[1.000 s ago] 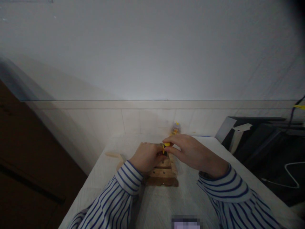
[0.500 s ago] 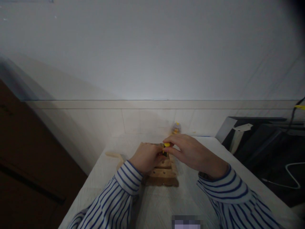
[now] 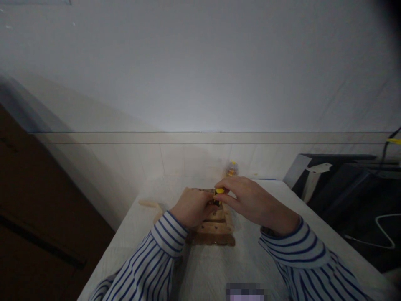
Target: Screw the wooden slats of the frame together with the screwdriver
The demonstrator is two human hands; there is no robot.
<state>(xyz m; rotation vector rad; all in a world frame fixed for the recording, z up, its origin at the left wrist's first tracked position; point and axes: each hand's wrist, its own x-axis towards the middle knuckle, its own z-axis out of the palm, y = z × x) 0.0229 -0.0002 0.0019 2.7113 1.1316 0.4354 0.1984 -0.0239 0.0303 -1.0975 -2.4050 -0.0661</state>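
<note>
A small yellow-and-black piece point(image 3: 217, 197) is between my two hands, above a stepped wooden toy point(image 3: 214, 228) with rows of small holes. My right hand point(image 3: 247, 198) pinches its yellow top point(image 3: 220, 190) between thumb and fingertips. From the other side, my left hand point(image 3: 194, 207) has its curled fingers against the dark lower part. That hand covers the left side of the wooden toy, and its fingertips are partly hidden. A light wooden piece with a long arm point(image 3: 149, 203), perhaps tongs, lies left of my left hand, partly behind my cuff.
A clear container with yellow bits point(image 3: 232, 169) stands by the wall at the table's back. The white-covered table point(image 3: 125, 238) meets that wall. Dark panels point(image 3: 354, 196) with a white cable point(image 3: 391, 238) are at the right. Brown furniture point(image 3: 40, 209) stands left.
The yellow-and-black piece has turned slightly between my fingertips. Both hands stay in nearly the same place.
</note>
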